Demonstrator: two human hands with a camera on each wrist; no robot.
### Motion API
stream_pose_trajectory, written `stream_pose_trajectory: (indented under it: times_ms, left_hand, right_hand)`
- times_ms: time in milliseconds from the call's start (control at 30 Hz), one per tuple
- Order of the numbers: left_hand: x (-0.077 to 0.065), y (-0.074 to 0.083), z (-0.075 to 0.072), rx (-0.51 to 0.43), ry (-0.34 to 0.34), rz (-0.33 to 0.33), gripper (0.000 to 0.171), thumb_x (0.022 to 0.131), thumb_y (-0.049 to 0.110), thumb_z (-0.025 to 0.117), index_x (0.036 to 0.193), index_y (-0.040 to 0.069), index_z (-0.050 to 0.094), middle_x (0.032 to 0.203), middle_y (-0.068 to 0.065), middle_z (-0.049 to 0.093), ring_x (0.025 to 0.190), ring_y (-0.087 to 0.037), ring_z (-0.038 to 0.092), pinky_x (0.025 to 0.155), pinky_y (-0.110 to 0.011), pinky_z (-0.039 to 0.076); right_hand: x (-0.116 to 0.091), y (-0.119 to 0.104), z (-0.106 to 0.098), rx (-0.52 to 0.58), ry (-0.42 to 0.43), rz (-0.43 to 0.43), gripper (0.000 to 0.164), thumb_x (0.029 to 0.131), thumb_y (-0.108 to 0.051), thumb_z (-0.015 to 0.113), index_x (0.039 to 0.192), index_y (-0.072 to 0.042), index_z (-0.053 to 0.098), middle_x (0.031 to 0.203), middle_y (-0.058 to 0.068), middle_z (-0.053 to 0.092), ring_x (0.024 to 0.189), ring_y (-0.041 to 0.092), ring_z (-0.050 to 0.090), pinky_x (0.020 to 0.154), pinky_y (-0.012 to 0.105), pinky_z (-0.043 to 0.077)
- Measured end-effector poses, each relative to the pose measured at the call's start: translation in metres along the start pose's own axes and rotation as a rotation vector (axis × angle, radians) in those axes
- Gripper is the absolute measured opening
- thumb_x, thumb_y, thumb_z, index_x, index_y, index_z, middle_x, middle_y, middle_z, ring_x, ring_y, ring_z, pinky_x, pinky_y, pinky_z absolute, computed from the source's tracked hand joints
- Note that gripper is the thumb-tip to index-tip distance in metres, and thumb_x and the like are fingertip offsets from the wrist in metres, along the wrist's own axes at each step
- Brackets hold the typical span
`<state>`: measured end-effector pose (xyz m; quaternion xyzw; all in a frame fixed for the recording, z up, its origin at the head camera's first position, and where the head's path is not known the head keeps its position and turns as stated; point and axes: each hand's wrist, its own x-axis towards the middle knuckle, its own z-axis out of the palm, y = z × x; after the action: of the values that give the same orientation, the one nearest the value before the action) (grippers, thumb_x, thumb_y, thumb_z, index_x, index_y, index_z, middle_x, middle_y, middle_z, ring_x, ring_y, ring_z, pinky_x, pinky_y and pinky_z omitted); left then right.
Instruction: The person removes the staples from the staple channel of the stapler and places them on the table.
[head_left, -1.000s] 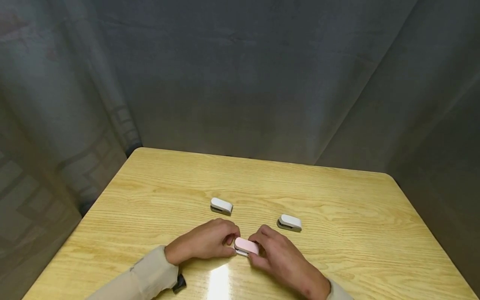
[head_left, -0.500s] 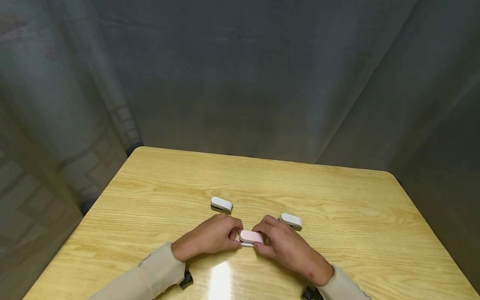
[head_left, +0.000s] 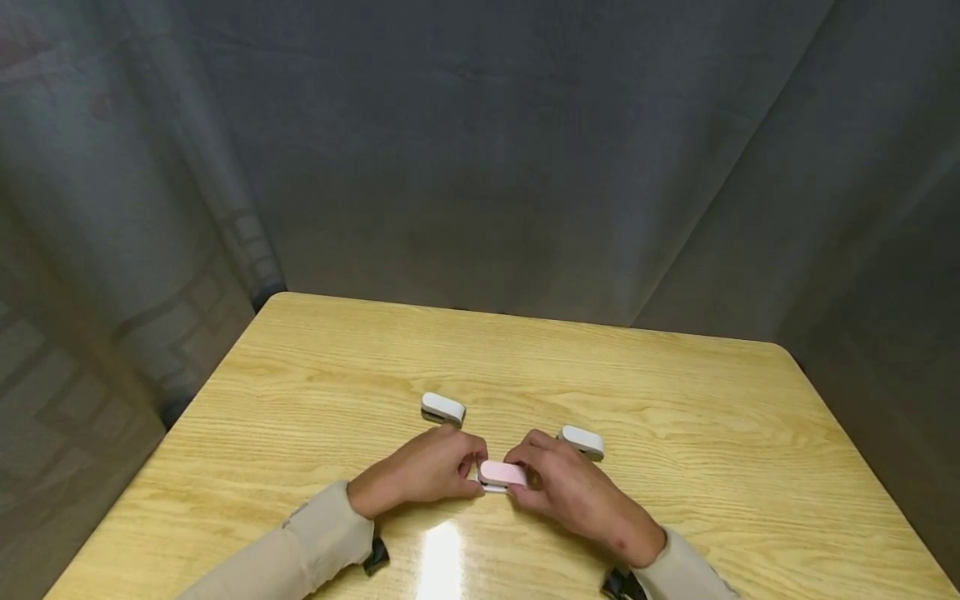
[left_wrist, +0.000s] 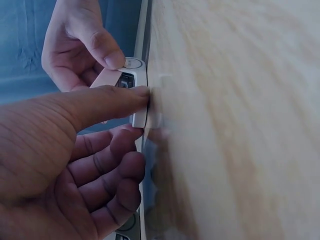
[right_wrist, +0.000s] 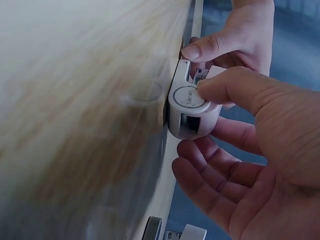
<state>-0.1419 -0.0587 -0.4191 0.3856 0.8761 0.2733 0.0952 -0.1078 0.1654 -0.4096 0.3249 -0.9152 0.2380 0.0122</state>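
A small stapler [head_left: 501,473] with a pink top and a white base lies on the wooden table between both hands. My left hand [head_left: 427,468] pinches the front end of its base between thumb and fingers. At the rounded rear end, my right hand [head_left: 573,492] grips the stapler by its sides with thumb and index finger. The right wrist view shows the stapler's rear end [right_wrist: 179,117] low against the table, with a dark opening in its back. In the left wrist view, the left thumb [left_wrist: 117,102] lies across the white base and partly hides it.
A stapler with a white top and grey base [head_left: 442,408] lies beyond the left hand. Another like it [head_left: 581,437] sits just behind the right hand, partly covered by it. Grey curtains [head_left: 465,167] hang behind the wooden table [head_left: 337,358].
Over the last second both hands and the pink stapler have shifted slightly away from me and to the right, and the stapler has turned straighter. The last half second shows almost no movement.
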Motion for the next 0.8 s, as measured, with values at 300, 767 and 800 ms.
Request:
stream_pose_trajectory:
  times_ms: [300,767,800]
  left_hand:
    - [-0.0001,-0.0010,-0.0002,0.012,0.001,-0.001,0.018,0.073,0.023,0.078,0.078,0.022,0.061,0.054,0.018,0.046,0.046,0.003,0.041,0.043,-0.018,0.035]
    - [0.0018,-0.0009,-0.0014,-0.009,-0.003,0.014,0.018,0.073,0.020,0.078,0.074,0.022,0.060,0.054,0.017,0.048,0.047,0.003,0.043,0.045,-0.017,0.036]
    - [0.0020,-0.0008,-0.0016,-0.013,-0.002,0.014,0.018,0.073,0.020,0.078,0.074,0.022,0.060,0.054,0.017,0.048,0.047,0.003,0.043,0.045,-0.017,0.036]
  right_hand:
    - [-0.0009,-0.0018,0.0026,-0.039,0.009,-0.015,0.021,0.083,-0.033,0.072,0.099,-0.019,0.066,0.091,-0.012,0.050,0.071,0.003,0.045,0.061,0.020,0.040]
    - [0.0030,-0.0023,0.0014,-0.008,-0.027,-0.024,0.020,0.085,-0.034,0.069,0.098,-0.019,0.068,0.089,-0.010,0.052,0.073,0.003,0.048,0.062,0.020,0.042]
    - [0.0032,-0.0021,0.0011,-0.013,-0.027,-0.024,0.020,0.085,-0.034,0.070,0.097,-0.019,0.069,0.089,-0.010,0.052,0.073,0.003,0.048,0.062,0.020,0.042]
